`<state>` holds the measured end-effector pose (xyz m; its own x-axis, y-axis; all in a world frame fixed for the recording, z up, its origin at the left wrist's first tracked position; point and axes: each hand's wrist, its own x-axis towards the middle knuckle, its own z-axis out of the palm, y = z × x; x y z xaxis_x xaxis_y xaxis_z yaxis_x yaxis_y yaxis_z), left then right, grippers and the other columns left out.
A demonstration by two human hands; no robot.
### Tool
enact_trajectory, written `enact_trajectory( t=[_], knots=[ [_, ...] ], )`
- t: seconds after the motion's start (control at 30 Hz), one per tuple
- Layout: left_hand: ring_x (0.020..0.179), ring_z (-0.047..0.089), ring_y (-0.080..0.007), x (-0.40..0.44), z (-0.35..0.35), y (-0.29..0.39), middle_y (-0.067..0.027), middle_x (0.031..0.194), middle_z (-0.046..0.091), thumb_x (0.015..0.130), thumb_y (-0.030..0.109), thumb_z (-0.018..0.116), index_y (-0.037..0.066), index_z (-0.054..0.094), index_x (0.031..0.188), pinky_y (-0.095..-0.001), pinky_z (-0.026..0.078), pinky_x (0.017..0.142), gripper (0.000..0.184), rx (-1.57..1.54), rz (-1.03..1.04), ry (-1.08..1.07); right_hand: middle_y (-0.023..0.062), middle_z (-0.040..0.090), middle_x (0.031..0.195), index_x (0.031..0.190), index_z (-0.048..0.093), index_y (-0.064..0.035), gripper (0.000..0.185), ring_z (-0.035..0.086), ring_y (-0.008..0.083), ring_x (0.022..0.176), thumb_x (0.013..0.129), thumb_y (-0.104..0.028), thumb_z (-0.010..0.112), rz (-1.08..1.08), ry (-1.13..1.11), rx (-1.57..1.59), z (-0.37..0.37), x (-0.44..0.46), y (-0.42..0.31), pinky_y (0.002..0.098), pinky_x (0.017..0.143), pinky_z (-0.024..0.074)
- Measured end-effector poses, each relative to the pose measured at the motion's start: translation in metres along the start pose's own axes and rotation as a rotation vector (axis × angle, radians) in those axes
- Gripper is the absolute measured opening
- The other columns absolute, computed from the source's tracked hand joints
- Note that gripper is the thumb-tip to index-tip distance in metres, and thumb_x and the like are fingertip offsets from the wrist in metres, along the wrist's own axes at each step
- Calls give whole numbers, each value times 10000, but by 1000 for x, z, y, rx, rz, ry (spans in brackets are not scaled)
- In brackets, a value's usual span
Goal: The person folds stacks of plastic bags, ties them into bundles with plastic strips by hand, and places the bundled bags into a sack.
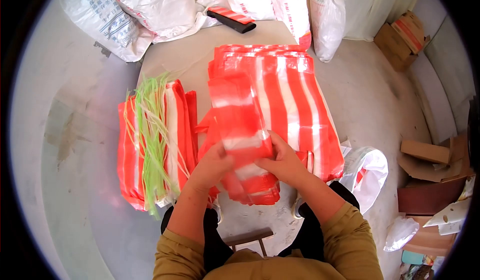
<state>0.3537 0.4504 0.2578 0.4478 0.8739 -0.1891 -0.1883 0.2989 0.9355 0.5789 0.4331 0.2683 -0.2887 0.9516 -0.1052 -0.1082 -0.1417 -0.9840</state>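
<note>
Gripping the right edge of a folded red-and-white striped bundle (242,142), the right hand (283,159) bends its thumb over the top; the left hand (214,164) lies at the bundle's left edge, blurred, so whether it pinches cannot be told. The bundle is in front of the person's body, at the near side of the table (175,55), overlapping the left part of a larger stack of striped plastic sheets (287,92). To the left sits another striped pile (190,125), with pale green strands (152,140) draped lengthwise across it. A black and striped roll (232,19) lies at the table's far edge, near stuffed white sacks (155,5). Right of the person's knee stands an open white bag (370,172).
</note>
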Motion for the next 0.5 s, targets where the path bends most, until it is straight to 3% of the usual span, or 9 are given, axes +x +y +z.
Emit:
enact_trajectory(
  t=[0.1, 0.2, 0.3, 0.4, 0.5],
  knots=[
    [1149, 658, -176, 5, 22, 5, -104, 1292, 666, 882, 84, 755, -21, 569, 1363, -332, 543, 967, 527, 182, 21, 140, 170, 625, 1353, 1460, 487, -15, 666, 617, 265, 1233, 849, -57, 749, -81, 40, -108, -5, 4, 9, 391, 1025, 512],
    [1146, 654, -186, 11, 29, 12, -87, 1264, 682, 869, -9, 752, 12, 585, 1338, -354, 528, 994, 498, 174, -80, 215, 169, 651, 1282, 1462, 489, -19, 657, 648, 294, 1160, 870, -133, 752, -296, 80, -525, -7, 0, 3, 398, 989, 523],
    [1096, 677, -190, 14, 34, 19, -93, 1220, 702, 876, 3, 751, 2, 578, 1345, -356, 544, 971, 500, 75, -24, 215, 167, 686, 1157, 1396, 542, -32, 528, 681, 309, 1030, 929, -213, 710, -21, -89, -771, -28, -3, -37, 387, 891, 535],
    [1095, 677, -193, 21, 28, 13, -96, 1232, 699, 871, 18, 764, 0, 578, 1343, -354, 549, 958, 507, 204, 1, 246, 165, 688, 1072, 1191, 687, -58, 329, 667, 334, 966, 931, -260, 703, -132, -50, -969, -55, -5, -35, 388, 836, 531],
    [1097, 677, -195, 29, 22, 4, -103, 1234, 700, 864, 54, 784, -9, 576, 1340, -352, 549, 951, 523, 347, -15, 238, 160, 694, 1060, 987, 747, -58, 222, 662, 322, 947, 931, -266, 696, 206, -167, -1309, -60, -5, -57, 364, 831, 531]
  ],
)
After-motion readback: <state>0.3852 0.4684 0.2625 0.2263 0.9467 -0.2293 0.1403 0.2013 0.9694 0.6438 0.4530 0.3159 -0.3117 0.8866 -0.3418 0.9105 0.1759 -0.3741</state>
